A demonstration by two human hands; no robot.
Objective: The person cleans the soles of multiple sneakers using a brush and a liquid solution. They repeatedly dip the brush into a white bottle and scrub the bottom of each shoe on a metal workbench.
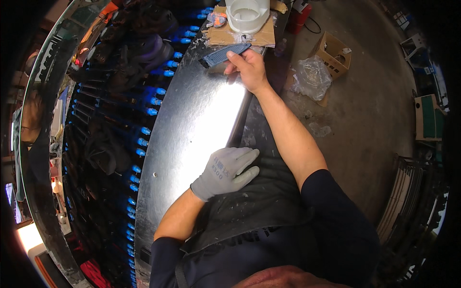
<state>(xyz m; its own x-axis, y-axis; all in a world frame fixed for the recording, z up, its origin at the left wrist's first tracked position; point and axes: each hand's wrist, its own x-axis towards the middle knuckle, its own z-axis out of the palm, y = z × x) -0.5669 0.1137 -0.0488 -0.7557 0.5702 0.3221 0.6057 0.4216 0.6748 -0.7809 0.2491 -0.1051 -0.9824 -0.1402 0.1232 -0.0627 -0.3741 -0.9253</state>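
My right hand (250, 71) is bare and reaches to the far end of the metal worktop (185, 120). Between its thumb and fingers it pinches a dark blue, flat, tapered strap-like piece (218, 55), held just above the surface. A grey work glove covers my left hand (223, 172), which rests by the worktop's near right edge against my dark apron (259, 201). Its fingers are stretched out and hold nothing. Just beyond the strap-like piece, a white plastic tub (247, 18) stands on a sheet of cardboard (265, 39), beside an orange and grey crumpled clump (217, 19).
Left of the worktop runs a dark rack or conveyor with blue-tipped pegs (156, 101) and dark shoe-like items (139, 60). On the floor to the right are a cardboard box (340, 61), a clear plastic bag (312, 77) and a red cylinder (299, 18).
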